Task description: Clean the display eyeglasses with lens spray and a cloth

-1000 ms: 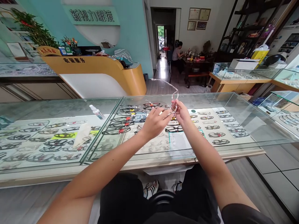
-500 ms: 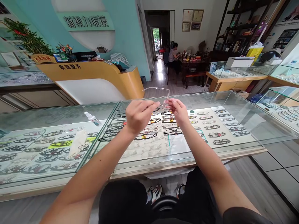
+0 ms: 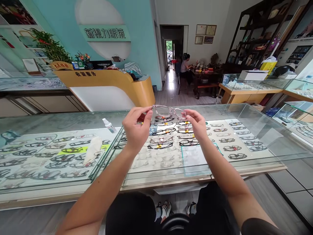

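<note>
Both my hands hold a pair of clear, pale-pink framed glasses (image 3: pixel 168 111) up in the air above a glass display counter (image 3: pixel 256 133). My left hand (image 3: pixel 136 129) pinches the frame's left end between thumb and fingers. My right hand (image 3: pixel 197 123) pinches the right end. The lenses face away from me and the frame lies level between the hands. Rows of dark-framed glasses (image 3: pixel 160 145) lie under the glass below.
A small spray bottle (image 3: pixel 109 125) and a folded white cloth (image 3: pixel 93 149) rest on the counter top at the left. An orange reception desk (image 3: pixel 114 81) stands behind. A person sits at a far table (image 3: pixel 206 73). More glass cases (image 3: pixel 246 83) line the right.
The glasses have gone from hanging sideways, with one arm sticking out to the left, to being held level at both ends. My left hand moved left along the frame. The view rose a little.
</note>
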Tool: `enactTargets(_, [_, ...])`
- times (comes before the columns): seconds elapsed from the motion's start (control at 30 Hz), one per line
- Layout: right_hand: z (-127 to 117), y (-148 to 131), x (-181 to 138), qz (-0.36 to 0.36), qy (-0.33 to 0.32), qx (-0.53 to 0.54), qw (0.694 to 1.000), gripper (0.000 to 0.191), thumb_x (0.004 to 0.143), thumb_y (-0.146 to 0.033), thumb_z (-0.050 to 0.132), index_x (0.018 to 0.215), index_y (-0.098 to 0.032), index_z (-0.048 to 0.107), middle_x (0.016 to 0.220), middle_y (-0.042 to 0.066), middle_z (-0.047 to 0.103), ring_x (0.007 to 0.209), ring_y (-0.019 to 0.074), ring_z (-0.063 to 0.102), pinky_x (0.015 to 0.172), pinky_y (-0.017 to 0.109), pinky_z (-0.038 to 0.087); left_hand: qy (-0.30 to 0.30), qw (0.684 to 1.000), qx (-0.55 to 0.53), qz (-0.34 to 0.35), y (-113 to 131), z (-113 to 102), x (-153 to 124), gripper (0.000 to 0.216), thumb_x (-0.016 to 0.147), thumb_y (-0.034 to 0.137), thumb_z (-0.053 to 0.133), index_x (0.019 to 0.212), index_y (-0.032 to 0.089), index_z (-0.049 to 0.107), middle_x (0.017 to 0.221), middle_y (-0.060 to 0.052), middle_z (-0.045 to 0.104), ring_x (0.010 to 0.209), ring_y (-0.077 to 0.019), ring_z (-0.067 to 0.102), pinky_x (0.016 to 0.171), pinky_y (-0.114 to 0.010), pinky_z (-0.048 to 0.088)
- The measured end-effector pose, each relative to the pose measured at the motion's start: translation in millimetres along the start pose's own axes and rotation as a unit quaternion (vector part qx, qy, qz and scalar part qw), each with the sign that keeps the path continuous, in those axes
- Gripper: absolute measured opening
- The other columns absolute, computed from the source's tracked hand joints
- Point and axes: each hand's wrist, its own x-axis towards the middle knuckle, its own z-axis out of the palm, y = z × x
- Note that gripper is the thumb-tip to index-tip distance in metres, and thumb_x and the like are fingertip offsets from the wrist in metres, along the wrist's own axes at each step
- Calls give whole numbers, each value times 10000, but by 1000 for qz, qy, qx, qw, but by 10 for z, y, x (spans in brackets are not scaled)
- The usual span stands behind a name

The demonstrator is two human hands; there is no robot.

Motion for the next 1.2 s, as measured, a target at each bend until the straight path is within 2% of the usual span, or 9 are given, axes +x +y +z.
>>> enactTargets(0.13, [139, -321, 95, -46, 42, -43, 997, 183, 905, -439, 842, 1028, -304, 826, 1006, 48, 828, 994, 231, 767, 973, 427, 606, 15, 1000, -27, 1, 0, -6, 164, 220, 1048, 394, 708, 1169, 244, 813, 988, -56, 785, 793, -158, 706, 686, -297, 582])
enactTargets(0.23, [291, -636, 292, -137, 43, -94, 985, 164, 960, -425, 798, 1066, -302, 819, 1046, 46, 817, 1012, 228, 767, 952, 420, 611, 48, 998, -16, 28, 32, 33, 420, 232, 1053, 354, 688, 1240, 257, 786, 1057, -64, 794, 822, -167, 731, 697, -306, 602])
enactTargets(0.37, [520, -953, 564, -267, 79, -156, 948, 144, 1009, -355, 739, 1099, -286, 827, 1096, 44, 820, 1010, 216, 772, 953, 420, 616, 70, 997, -9, 40, 85, 72, 741, 278, 1026, 252, 668, 1287, 242, 764, 1270, -97, 783, 905, -190, 783, 644, -299, 596])
enactTargets(0.5, [698, -1052, 657, -337, 134, -216, 907, 197, 1050, -376, 672, 1141, -309, 833, 1146, 44, 815, 1085, 237, 768, 955, 441, 636, 51, 997, -36, 43, 133, 23, 863, 344, 959, 220, 729, 1302, 238, 754, 1286, -96, 786, 1072, -251, 800, 681, -315, 635])
enactTargets(0.6, [759, -1012, 648, -351, 148, -227, 896, 215, 1059, -400, 660, 1155, -330, 839, 1168, 44, 809, 1114, 243, 758, 980, 450, 645, 34, 998, -44, 39, 141, -45, 858, 416, 921, 257, 798, 1334, 241, 745, 1305, -98, 783, 1159, -281, 791, 721, -325, 673])
enactTargets(0.77, [747, -928, 650, -372, 155, -249, 881, 219, 1059, -342, 657, 1164, -337, 849, 1133, 43, 800, 1077, 245, 758, 946, 455, 651, 7, 999, -49, 19, 104, -88, 846, 521, 876, 438, 916, 1321, 220, 755, 1303, -122, 786, 1164, -302, 802, 698, -303, 690])
enactTargets(0.87, [710, -946, 642, -367, 117, -285, 878, 262, 1045, -309, 642, 1225, -333, 830, 1140, 46, 800, 1061, 244, 764, 946, 465, 653, 9, 999, -53, -6, 74, -84, 858, 517, 879, 502, 915, 1293, 231, 768, 1288, -118, 795, 1170, -307, 808, 683, -294, 694])
enactTargets(1.0, [675, -991, 613, -344, 45, -337, 875, 402, 975, -374, 709, 1373, -331, 753, 1271, 60, 787, 1133, 266, 768, 989, 507, 655, 4, 998, -46, -39, 44, -96, 872, 523, 860, 517, 931, 1295, 275, 767, 1308, -99, 796, 1209, -317, 802, 676, -295, 698])
enactTargets(1.2, [694, -985, 588, -324, 43, -349, 878, 487, 953, -470, 800, 1412, -332, 710, 1338, 73, 772, 1209, 275, 759, 982, 493, 655, 17, 998, -39, -38, 48, -96, 865, 583, 834, 506, 951, 1329, 275, 750, 1313, -108, 791, 1210, -324, 801, 683, -308, 696])
